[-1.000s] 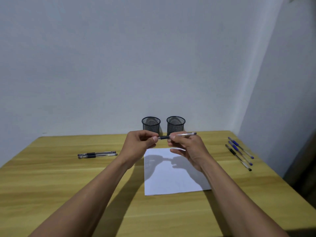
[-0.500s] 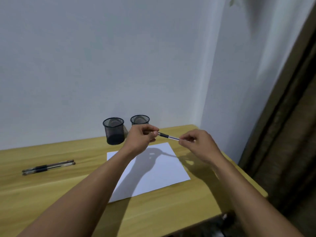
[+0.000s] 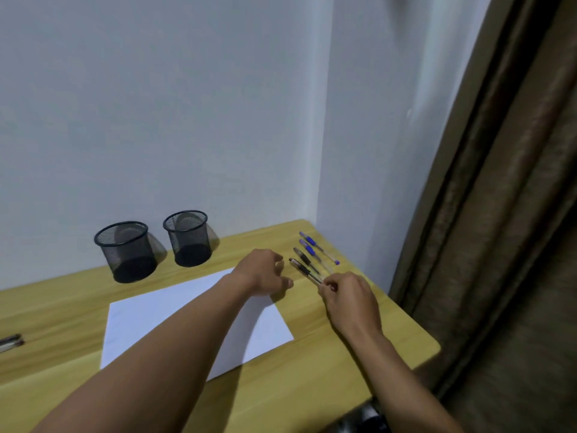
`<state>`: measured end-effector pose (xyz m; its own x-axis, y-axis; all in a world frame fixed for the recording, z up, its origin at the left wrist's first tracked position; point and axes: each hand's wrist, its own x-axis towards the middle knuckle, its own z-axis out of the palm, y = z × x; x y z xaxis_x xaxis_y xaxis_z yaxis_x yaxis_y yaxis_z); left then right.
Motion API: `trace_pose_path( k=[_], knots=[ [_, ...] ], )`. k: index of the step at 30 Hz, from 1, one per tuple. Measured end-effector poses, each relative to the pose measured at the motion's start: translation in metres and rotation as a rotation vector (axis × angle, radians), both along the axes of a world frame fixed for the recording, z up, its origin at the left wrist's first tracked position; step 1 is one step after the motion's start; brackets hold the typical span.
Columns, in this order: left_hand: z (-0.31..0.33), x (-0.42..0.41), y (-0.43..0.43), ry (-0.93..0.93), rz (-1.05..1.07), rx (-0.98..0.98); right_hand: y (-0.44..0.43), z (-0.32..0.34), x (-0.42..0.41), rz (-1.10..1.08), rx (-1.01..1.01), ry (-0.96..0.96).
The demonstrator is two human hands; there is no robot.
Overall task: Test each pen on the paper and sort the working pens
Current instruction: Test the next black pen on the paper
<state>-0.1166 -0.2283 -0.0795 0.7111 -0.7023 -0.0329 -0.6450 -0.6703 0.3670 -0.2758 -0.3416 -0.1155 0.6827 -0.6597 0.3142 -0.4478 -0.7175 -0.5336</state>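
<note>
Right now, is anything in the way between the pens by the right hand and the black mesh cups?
Yes. The left hand hovers over the wooden table between the black-grip pens at the right hand and the two black mesh cups.

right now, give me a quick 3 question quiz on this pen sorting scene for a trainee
1. True or false: both mesh cups hold pens.
2. Which hand touches the pens at the table's right side? A) left hand B) right hand C) neither
3. What lies under the left forearm?

Key
1. False: both cups look empty.
2. B: the right hand pinches the end of the nearest black pen in the row; the left hand hovers open beside it.
3. The white paper.
</note>
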Motion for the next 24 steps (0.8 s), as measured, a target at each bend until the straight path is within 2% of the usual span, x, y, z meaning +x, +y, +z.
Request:
trace_pose_path(
  k=[3, 10, 17, 24],
  knots=[
    [-0.003, 0.002, -0.012, -0.034, -0.03, 0.082, -0.001, -0.001, 0.004, -0.002, -0.04, 0.033],
    [-0.007, 0.007, -0.011, -0.049, -0.054, 0.102, -0.001, 0.0, 0.001, 0.004, -0.038, 0.033],
    [0.011, -0.002, 0.021, -0.029, -0.012, -0.054, 0.01, 0.038, 0.001, 0.142, -0.056, 0.084],
    [0.037, -0.008, 0.122, -0.142, 0.109, -0.138, 0.063, 0.08, 0.036, 0.363, -0.099, 0.13]
  ],
)
